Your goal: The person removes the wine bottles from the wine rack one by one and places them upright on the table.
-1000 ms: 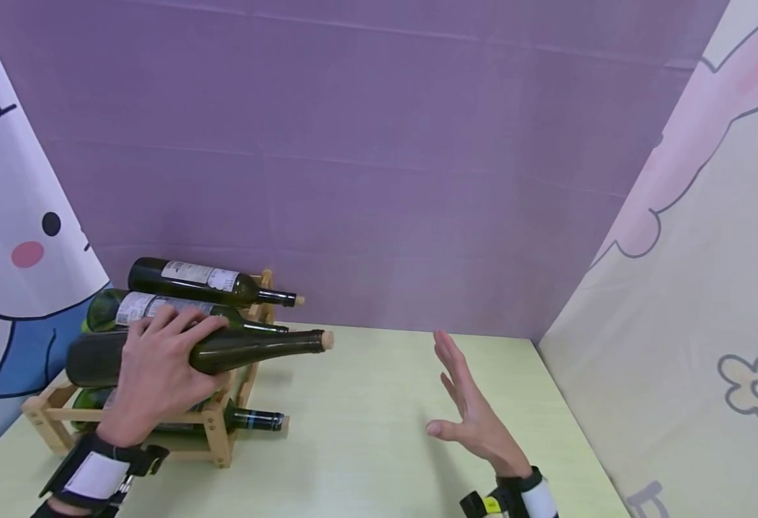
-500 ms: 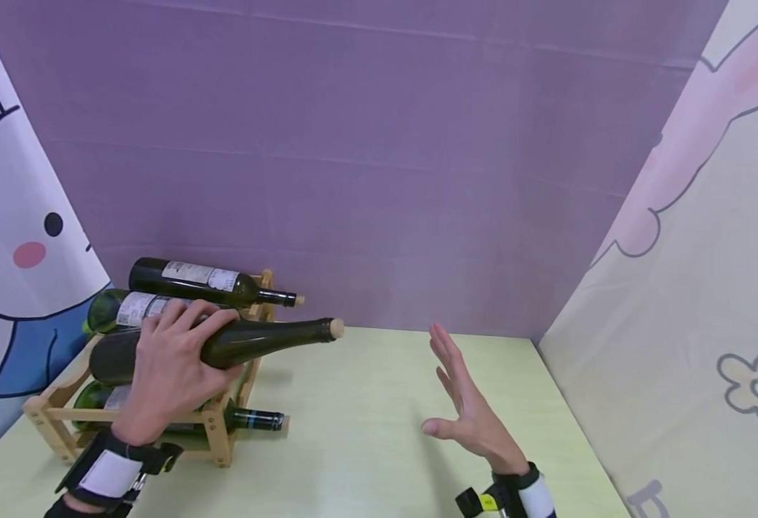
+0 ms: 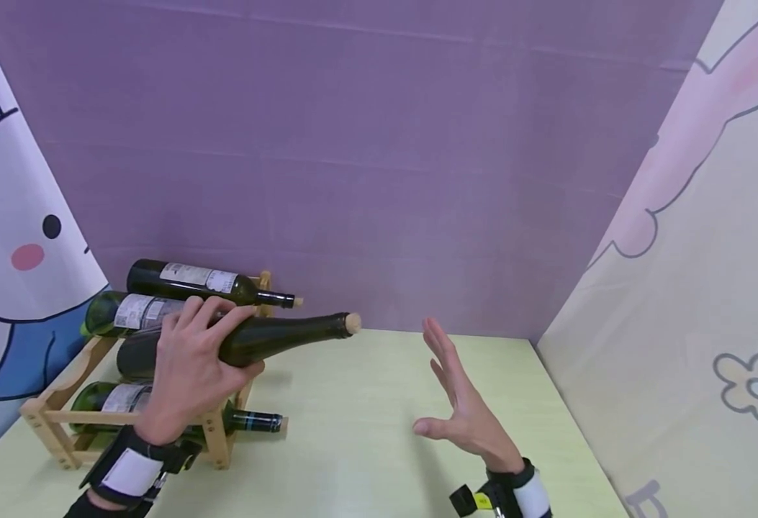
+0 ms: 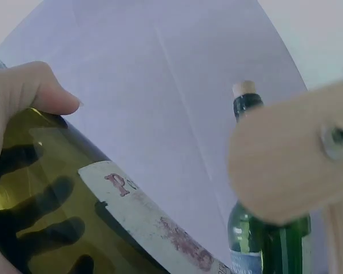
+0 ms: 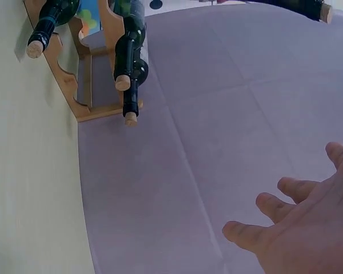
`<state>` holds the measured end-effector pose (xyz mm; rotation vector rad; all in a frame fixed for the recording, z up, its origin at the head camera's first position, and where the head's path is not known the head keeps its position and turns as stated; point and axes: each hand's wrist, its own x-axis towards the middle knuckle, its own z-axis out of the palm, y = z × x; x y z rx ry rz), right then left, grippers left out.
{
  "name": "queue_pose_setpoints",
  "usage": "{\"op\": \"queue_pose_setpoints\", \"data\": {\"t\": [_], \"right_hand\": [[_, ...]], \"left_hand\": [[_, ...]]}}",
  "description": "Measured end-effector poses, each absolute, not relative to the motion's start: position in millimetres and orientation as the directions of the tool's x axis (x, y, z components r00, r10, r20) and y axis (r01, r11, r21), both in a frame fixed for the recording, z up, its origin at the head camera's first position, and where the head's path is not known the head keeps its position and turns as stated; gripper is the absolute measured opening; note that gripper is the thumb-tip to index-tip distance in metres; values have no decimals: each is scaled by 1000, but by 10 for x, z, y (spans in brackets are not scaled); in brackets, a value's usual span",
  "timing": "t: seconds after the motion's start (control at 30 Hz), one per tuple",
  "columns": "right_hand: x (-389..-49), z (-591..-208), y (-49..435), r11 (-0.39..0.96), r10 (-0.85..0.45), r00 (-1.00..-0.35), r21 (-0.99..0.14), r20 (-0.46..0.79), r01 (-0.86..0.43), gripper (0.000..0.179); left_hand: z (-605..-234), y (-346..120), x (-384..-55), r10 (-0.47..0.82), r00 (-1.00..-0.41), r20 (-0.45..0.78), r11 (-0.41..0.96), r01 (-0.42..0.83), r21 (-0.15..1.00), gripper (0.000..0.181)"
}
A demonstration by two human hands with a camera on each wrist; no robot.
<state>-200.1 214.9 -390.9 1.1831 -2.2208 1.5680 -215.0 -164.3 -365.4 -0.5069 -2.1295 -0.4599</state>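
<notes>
My left hand grips a dark green wine bottle round its body, above the front of a wooden wine rack. The bottle lies roughly level, its corked neck pointing right and slightly up. In the left wrist view the fingers show through the olive glass of this bottle, beside a worn white label. My right hand hovers above the table to the right, fingers extended, thumb apart, holding nothing. The right wrist view shows the right hand's spread fingers.
Two labelled bottles lie on the rack's upper level, a rear bottle and a green bottle. Another corked bottle rests on the lower level, its neck jutting out. A purple backdrop stands behind the pale table.
My left hand has carried the bottle to the right, its neck rising a little. More of the lower bottle shows now. My right hand has drifted slightly left and up.
</notes>
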Motion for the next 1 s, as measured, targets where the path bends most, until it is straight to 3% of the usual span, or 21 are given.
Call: {"op": "queue_pose_setpoints", "data": {"t": [1.0], "right_hand": [[-2012,-3729,2036,121,-486,-665,-710,567,-694,120]], "left_hand": [[-3553,-1061,-2260,193,-453,871,722,667,187,63]]}}
